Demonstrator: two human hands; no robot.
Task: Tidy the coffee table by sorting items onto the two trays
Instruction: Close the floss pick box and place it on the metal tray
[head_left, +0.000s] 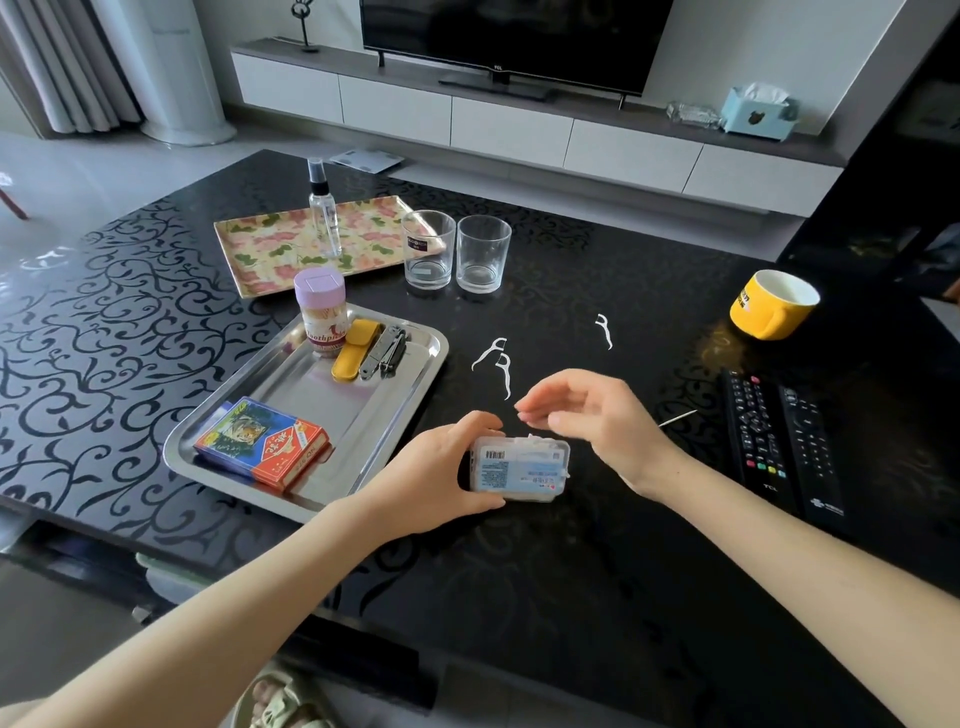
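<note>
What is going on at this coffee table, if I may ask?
A person is tidying the table. The left hand grips a clear floss pick box near the steel tray, and the right hand hovers over it, fingers loosely curved; whether it pinches anything is unclear. Three floss picks lie loose on the table. The steel tray holds a toothpick jar, a card pack and a yellow case; two glasses and a yellow mug stand off both trays.
</note>
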